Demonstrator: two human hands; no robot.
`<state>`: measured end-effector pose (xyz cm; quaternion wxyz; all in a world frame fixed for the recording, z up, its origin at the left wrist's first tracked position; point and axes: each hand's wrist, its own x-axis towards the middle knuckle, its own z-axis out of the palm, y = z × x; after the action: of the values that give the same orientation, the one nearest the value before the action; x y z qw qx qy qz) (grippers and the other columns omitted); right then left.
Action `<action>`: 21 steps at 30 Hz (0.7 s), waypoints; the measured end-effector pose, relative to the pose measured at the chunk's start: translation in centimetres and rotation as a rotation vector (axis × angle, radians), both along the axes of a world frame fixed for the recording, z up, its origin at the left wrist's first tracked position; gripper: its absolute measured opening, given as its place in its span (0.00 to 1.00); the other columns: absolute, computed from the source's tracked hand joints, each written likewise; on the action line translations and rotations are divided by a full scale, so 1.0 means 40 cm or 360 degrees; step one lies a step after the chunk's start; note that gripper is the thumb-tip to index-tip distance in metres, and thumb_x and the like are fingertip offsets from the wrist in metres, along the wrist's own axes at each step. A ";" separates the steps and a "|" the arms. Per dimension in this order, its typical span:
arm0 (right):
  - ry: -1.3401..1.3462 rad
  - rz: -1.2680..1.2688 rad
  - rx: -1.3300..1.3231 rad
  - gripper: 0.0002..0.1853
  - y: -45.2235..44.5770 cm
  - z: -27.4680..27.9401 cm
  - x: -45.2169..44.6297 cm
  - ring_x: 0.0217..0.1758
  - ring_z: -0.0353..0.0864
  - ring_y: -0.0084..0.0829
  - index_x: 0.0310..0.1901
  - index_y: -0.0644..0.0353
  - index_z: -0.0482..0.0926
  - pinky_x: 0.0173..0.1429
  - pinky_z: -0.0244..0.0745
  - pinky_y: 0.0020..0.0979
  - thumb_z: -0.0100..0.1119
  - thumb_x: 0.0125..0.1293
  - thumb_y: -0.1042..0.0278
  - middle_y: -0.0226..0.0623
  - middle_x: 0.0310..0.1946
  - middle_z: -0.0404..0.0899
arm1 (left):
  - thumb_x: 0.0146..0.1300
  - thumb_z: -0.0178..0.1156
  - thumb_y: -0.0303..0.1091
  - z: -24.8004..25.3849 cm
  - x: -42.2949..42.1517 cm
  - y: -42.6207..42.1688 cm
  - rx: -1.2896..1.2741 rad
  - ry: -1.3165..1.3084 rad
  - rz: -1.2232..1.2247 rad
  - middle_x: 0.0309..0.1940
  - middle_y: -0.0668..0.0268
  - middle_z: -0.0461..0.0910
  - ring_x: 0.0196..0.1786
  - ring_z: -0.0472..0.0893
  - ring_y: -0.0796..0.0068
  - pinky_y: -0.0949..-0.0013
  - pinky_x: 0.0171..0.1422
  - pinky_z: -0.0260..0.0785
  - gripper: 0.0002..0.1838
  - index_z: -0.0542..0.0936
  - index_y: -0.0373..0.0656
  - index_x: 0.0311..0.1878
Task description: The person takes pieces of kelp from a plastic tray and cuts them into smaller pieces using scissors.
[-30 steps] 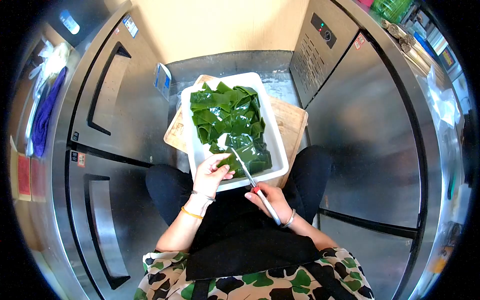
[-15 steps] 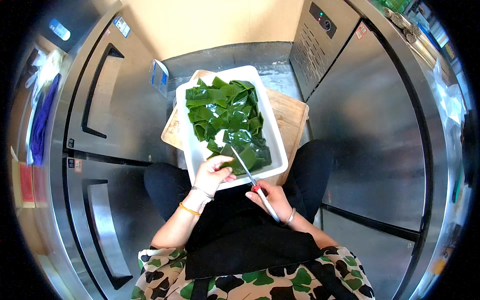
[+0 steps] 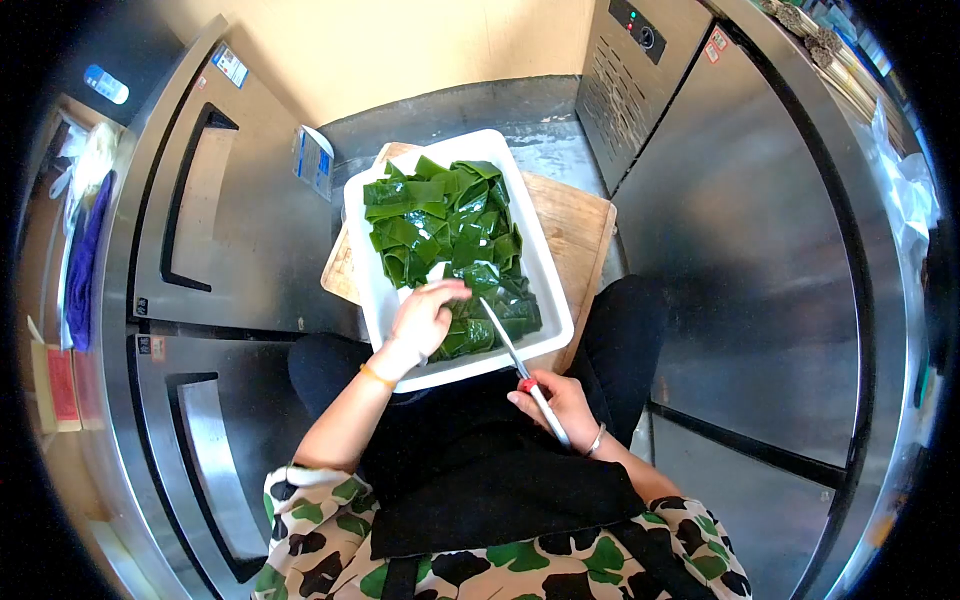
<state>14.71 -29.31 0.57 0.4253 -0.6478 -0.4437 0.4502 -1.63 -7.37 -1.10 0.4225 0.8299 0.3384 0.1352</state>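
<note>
A white tray [image 3: 548, 262] holds a heap of glossy dark green kelp pieces [image 3: 455, 225], cut into flat squares and strips. My left hand [image 3: 428, 315] is over the lower left part of the kelp, fingers stretched toward the right; I see no piece clearly held in it. My right hand [image 3: 562, 402] is closed around the white handle of a knife [image 3: 505, 340] with a red band near the blade. The thin blade slants up and left, its tip over the kelp near my left fingertips. My right palm is partly hidden by the handle.
Under the tray are wooden boards [image 3: 575, 225], between my knees. Steel refrigerator doors stand close on the left [image 3: 240, 230] and the right [image 3: 740, 260]. A tan wall [image 3: 420, 45] is ahead. A purple cloth [image 3: 88, 265] hangs at far left.
My left hand has moved up and left over the kelp, and its fingers have straightened; the piece it held before no longer shows in it. The knife has shifted slightly right and down.
</note>
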 end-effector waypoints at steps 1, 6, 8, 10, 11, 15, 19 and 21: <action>-0.0001 -0.0024 -0.0012 0.16 -0.003 0.004 0.003 0.19 0.68 0.22 0.32 0.60 0.76 0.27 0.68 0.26 0.70 0.59 0.57 0.36 0.17 0.71 | 0.49 0.47 0.15 0.000 0.024 0.017 0.0241 0.0006 -0.0007 0.55 0.61 0.78 0.57 0.76 0.55 0.61 0.63 0.69 0.26 0.82 0.47 0.49; -0.0096 -0.0075 0.0028 0.15 -0.020 -0.012 0.023 0.20 0.70 0.23 0.33 0.60 0.76 0.28 0.69 0.26 0.70 0.59 0.59 0.38 0.19 0.73 | 0.50 0.52 0.17 -0.023 0.096 0.037 0.0540 0.0725 -0.0120 0.55 0.65 0.75 0.57 0.73 0.58 0.62 0.61 0.69 0.26 0.81 0.52 0.52; -0.0068 -0.0097 0.0028 0.14 -0.028 -0.021 0.027 0.21 0.71 0.24 0.34 0.60 0.76 0.28 0.70 0.27 0.70 0.59 0.59 0.38 0.19 0.73 | 0.51 0.52 0.18 -0.026 0.095 0.023 0.0616 0.0677 -0.0057 0.52 0.66 0.76 0.56 0.74 0.58 0.62 0.60 0.70 0.25 0.82 0.54 0.51; -0.0033 -0.0118 0.0023 0.14 -0.029 -0.018 0.029 0.21 0.72 0.24 0.34 0.60 0.76 0.29 0.70 0.27 0.69 0.59 0.60 0.39 0.20 0.74 | 0.52 0.53 0.19 -0.034 0.086 0.011 0.0651 0.0661 -0.0033 0.50 0.66 0.76 0.55 0.75 0.59 0.62 0.59 0.70 0.24 0.82 0.55 0.51; -0.0003 -0.0125 -0.0037 0.14 -0.029 -0.010 0.031 0.21 0.72 0.24 0.34 0.60 0.76 0.29 0.71 0.27 0.70 0.59 0.60 0.38 0.20 0.74 | 0.52 0.53 0.20 -0.038 0.073 0.009 0.0598 0.0713 -0.0096 0.49 0.66 0.77 0.54 0.76 0.59 0.61 0.59 0.71 0.24 0.82 0.55 0.50; -0.0023 -0.0104 -0.0036 0.14 -0.024 -0.020 0.036 0.21 0.73 0.24 0.34 0.60 0.76 0.29 0.71 0.27 0.70 0.59 0.60 0.38 0.19 0.74 | 0.53 0.54 0.22 0.020 0.072 0.019 0.0457 0.0839 -0.0196 0.44 0.64 0.79 0.48 0.79 0.57 0.61 0.56 0.72 0.22 0.83 0.55 0.49; -0.0013 -0.0126 0.0033 0.14 -0.026 -0.032 0.035 0.21 0.72 0.24 0.34 0.60 0.76 0.29 0.71 0.27 0.70 0.59 0.60 0.37 0.19 0.74 | 0.55 0.61 0.30 0.015 0.081 0.031 0.0515 0.0842 -0.0116 0.42 0.56 0.79 0.47 0.80 0.52 0.57 0.52 0.74 0.15 0.80 0.46 0.47; 0.0058 -0.0146 -0.0046 0.13 -0.032 -0.043 0.038 0.20 0.72 0.24 0.34 0.60 0.76 0.28 0.70 0.27 0.70 0.59 0.61 0.37 0.19 0.74 | 0.54 0.67 0.37 -0.054 0.076 0.048 0.0523 0.0878 0.0008 0.44 0.51 0.78 0.48 0.80 0.50 0.55 0.51 0.74 0.21 0.75 0.40 0.49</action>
<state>16.22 -30.60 -1.14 0.4441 -0.6652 -0.3991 0.4483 1.40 -5.44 -3.24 0.1749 0.8916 0.4158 -0.0409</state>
